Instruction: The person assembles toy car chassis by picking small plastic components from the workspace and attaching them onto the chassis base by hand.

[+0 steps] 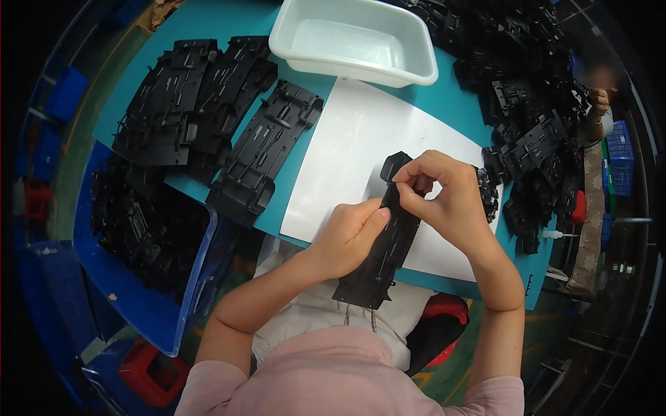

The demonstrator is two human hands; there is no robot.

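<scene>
A long black molded plastic part (378, 267) slants across the front edge of the table, its lower end over my lap. My left hand (350, 236) is closed around its left edge, thumb lying on top. At the part's upper end, the fingers of my right hand (440, 194) are pinched together against its edge. Whether a small piece sits between those fingertips I cannot make out. Beneath the part lies a white sheet (333, 149) on the teal table.
Similar black parts (166, 104) are stacked at the left, and a large heap (520, 118) covers the right side. A white plastic tub (354, 38) stands at the back. A blue bin (139, 298) holds more black parts at lower left. Another person's hand (598, 102) shows far right.
</scene>
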